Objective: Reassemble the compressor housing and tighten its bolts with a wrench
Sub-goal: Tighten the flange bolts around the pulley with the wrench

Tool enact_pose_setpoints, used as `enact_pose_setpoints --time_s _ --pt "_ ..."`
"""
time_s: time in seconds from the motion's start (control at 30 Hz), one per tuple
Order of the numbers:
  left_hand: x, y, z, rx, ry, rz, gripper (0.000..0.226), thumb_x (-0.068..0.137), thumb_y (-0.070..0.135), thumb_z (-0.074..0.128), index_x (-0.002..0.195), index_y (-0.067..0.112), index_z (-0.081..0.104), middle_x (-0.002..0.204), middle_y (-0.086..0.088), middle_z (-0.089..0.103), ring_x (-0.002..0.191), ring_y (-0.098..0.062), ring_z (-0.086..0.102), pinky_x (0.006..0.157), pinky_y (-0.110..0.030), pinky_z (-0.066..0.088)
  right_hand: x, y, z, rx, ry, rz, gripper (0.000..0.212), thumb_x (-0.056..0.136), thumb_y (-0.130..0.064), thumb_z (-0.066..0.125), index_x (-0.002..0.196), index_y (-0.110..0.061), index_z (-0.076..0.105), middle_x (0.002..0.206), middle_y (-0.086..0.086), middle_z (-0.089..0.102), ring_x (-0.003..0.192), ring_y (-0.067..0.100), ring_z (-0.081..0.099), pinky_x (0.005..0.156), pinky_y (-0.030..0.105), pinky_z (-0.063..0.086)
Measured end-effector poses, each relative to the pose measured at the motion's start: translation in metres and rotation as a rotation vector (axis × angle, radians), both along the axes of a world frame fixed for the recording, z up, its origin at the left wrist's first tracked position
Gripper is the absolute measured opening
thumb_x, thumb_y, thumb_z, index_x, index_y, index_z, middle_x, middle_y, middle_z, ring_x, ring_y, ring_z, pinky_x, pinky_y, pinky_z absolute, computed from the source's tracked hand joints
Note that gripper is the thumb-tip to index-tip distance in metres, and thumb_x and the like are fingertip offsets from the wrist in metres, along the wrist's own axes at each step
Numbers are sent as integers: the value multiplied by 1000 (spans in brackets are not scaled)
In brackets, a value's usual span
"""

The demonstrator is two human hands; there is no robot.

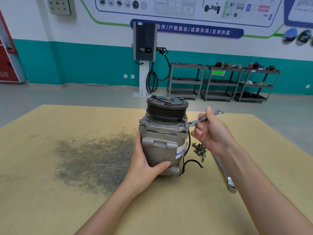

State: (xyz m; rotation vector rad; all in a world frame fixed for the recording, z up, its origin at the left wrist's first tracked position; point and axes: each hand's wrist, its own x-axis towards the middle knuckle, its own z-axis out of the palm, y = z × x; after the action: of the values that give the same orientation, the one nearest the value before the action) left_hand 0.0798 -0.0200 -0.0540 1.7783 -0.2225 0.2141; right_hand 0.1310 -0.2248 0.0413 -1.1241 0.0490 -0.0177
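Head view: compressor [163,139] upright mid-surface, toward the far edge. Left hand [145,167] wraps its body. Right hand [211,131] holds wrench [203,118], grip curled round the shank, head on flange bolt [186,124]. Advise: seat squarely, brace, short strokes.

One head-worn view looks forward and down, close over the table [50,209].
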Motion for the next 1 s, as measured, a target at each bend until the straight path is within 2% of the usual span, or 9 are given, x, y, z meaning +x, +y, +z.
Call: enact_pose_setpoints --time_s 0.1,0.2,0.33,0.4,0.5,0.6,0.73,0.87,1.0 --pt "0 0 1 5 2 -5 119 76 22 87 151 45 -2 158 16 28 145 -3 30 122 -41 29 -1 -1 2 52 46 64 37 104 -43 36 84 -13 47 45 0 42 35 12 39 46 23 48" --pt "-1 0 2 -3 11 -10 121 70 33 86 154 42 -1 159 16 28 146 -4 30 122 -42 30 -3 -3 -1 86 29 80 35 104 -41 37 84 -13 47 47 0 44 36 12 41 46 22 49" --pt "0 0 1 3 16 -9 121 69 36 85 147 53 -6 158 20 26 145 -1 29 122 -40 29 -10 -10 -6 77 -77 116 33 103 -39 37 87 -13 49 52 2 52 43 14 52 54 28 54" --pt "0 0 1 10 16 -4 121 65 43 83 144 56 -8 157 21 26 145 1 29 122 -39 29 -16 -9 -10 39 -198 53 33 100 -40 41 87 -12 50 54 3 56 47 17 56 57 30 55" --pt "1 -1 2 14 27 -2 126 62 47 82 150 50 -9 158 20 26 145 0 29 122 -40 29 -27 0 -18 -63 -426 -110 34 92 -44 44 86 -12 50 54 3 60 48 21 61 60 30 56" --pt "2 0 1 14 27 -2 126 72 35 87 153 46 -8 158 19 26 145 -2 29 122 -42 30 -36 9 -21 -172 -577 -266 34 95 -45 45 85 -13 49 51 5 60 46 23 61 60 30 55" --pt "2 1 0 20 21 1 122 76 27 87 153 46 -6 158 19 26 145 -3 30 122 -41 29 -41 19 -16 -346 -699 -428 28 99 -45 46 82 -22 51 51 6 60 46 28 61 63 40 53" --pt "1 1 0 32 14 4 122 76 29 87 150 50 -8 158 19 26 145 -2 29 122 -39 28 -30 18 -5 -244 -603 -484 40 104 -44 31 80 -18 50 45 3 55 41 23 57 57 34 54" --pt "1 1 -1 28 12 1 123 76 28 87 152 47 -8 158 19 26 145 -1 29 122 -38 29 -14 8 -1 -163 -369 -331 45 106 -42 25 82 -12 47 43 2 49 36 20 50 51 29 53"
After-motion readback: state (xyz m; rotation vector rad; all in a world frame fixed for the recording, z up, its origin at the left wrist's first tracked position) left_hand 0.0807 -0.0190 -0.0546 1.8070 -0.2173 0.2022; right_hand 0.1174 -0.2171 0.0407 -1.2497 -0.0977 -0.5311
